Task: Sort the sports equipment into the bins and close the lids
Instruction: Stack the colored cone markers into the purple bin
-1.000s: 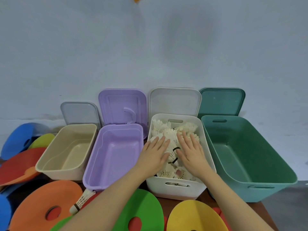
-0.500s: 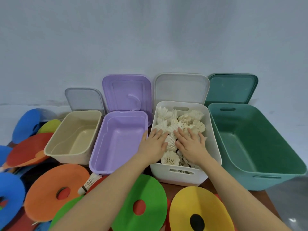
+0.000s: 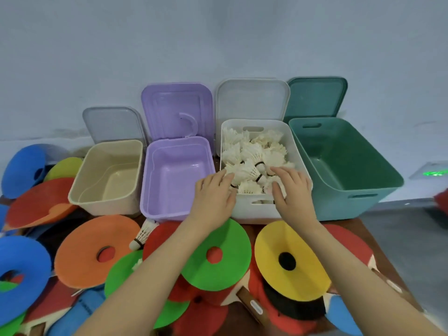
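Four open bins stand in a row against the wall: beige [image 3: 82,190], purple [image 3: 145,190], white [image 3: 297,146] and green [image 3: 378,187]. Each has its lid leaning upright behind it. The white bin is heaped with white shuttlecocks [image 3: 254,156]. My left hand [image 3: 213,192] lies at that bin's near left corner, fingers apart, fingertips touching the shuttlecocks. My right hand [image 3: 293,190] hovers over its near right corner, fingers apart and curled down, holding nothing. One shuttlecock [image 3: 143,235] lies on the table before the purple bin.
Flat foam discs with centre holes cover the near table: orange [image 3: 89,251], green [image 3: 218,255], yellow [image 3: 288,260], blue [image 3: 19,272], red [image 3: 38,202]. Red table-tennis paddles lie under them. The table's right edge runs by the green bin, floor beyond.
Both hands have drawn back from the middle of the shuttlecock pile toward the white bin's near edge and spread apart. The camera has tilted down, showing more discs.
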The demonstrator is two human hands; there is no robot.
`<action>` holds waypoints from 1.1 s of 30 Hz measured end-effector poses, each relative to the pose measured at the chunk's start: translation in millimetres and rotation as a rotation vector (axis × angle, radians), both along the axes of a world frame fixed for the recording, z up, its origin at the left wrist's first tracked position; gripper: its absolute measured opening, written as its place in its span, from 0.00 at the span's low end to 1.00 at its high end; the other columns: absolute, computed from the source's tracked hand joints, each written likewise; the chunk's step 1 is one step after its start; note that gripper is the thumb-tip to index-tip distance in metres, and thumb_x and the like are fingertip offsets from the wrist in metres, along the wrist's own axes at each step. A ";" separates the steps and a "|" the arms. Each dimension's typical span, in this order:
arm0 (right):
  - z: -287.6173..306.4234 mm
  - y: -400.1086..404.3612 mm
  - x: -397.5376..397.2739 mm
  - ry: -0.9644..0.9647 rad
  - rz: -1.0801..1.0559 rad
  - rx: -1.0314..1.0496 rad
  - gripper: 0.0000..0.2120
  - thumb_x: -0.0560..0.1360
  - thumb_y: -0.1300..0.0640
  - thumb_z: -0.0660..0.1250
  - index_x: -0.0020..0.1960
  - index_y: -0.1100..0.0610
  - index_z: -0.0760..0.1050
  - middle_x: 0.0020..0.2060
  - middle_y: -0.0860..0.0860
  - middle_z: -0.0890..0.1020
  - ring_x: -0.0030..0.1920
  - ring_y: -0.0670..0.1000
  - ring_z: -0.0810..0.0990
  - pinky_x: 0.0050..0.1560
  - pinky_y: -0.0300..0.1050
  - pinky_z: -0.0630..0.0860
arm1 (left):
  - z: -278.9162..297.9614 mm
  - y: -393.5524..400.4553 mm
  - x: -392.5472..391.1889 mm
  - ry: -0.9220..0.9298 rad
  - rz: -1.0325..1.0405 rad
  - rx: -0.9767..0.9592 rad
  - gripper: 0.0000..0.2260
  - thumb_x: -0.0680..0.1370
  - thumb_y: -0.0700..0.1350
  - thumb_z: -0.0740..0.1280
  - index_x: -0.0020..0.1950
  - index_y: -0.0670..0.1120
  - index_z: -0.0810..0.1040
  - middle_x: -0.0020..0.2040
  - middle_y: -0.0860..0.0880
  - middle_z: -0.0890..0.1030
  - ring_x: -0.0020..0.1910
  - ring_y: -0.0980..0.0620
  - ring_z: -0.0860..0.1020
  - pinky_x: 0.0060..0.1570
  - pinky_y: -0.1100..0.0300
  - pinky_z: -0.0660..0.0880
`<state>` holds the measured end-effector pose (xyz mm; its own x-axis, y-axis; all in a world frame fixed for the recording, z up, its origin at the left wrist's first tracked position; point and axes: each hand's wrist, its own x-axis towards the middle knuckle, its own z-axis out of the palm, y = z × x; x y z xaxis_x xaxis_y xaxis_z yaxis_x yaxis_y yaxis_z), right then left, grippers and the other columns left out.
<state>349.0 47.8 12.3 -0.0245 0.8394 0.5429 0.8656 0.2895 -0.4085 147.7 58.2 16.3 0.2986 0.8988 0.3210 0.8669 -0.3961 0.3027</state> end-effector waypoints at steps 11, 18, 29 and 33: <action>-63.2 -95.9 51.9 -0.129 -0.220 -0.417 0.17 0.77 0.56 0.61 0.66 0.55 0.70 0.59 0.53 0.75 0.58 0.57 0.72 0.57 0.52 0.65 | -42.9 -85.4 26.8 0.014 -0.069 -0.186 0.20 0.79 0.49 0.58 0.71 0.48 0.65 0.67 0.51 0.70 0.65 0.49 0.65 0.60 0.57 0.53; -98.5 -108.6 100.5 -0.226 -0.320 -0.753 0.27 0.78 0.49 0.58 0.74 0.50 0.54 0.65 0.56 0.69 0.62 0.58 0.70 0.61 0.55 0.63 | -85.6 -92.8 70.8 0.195 0.001 -0.388 0.28 0.79 0.54 0.56 0.75 0.47 0.54 0.70 0.49 0.65 0.68 0.47 0.61 0.64 0.52 0.55; -108.0 -112.0 130.6 0.326 0.057 -0.350 0.21 0.76 0.63 0.61 0.67 0.52 0.70 0.44 0.48 0.80 0.42 0.48 0.76 0.45 0.53 0.72 | -103.1 -108.1 106.2 0.081 0.196 -0.345 0.30 0.76 0.43 0.61 0.75 0.45 0.54 0.62 0.46 0.69 0.62 0.45 0.66 0.57 0.54 0.56; -86.1 -111.8 125.1 0.421 0.087 -0.288 0.21 0.76 0.66 0.63 0.66 0.52 0.72 0.48 0.54 0.82 0.46 0.50 0.77 0.49 0.52 0.73 | -95.2 -115.7 104.8 -0.158 0.192 -0.158 0.28 0.72 0.37 0.65 0.72 0.43 0.64 0.53 0.45 0.71 0.55 0.49 0.67 0.52 0.57 0.56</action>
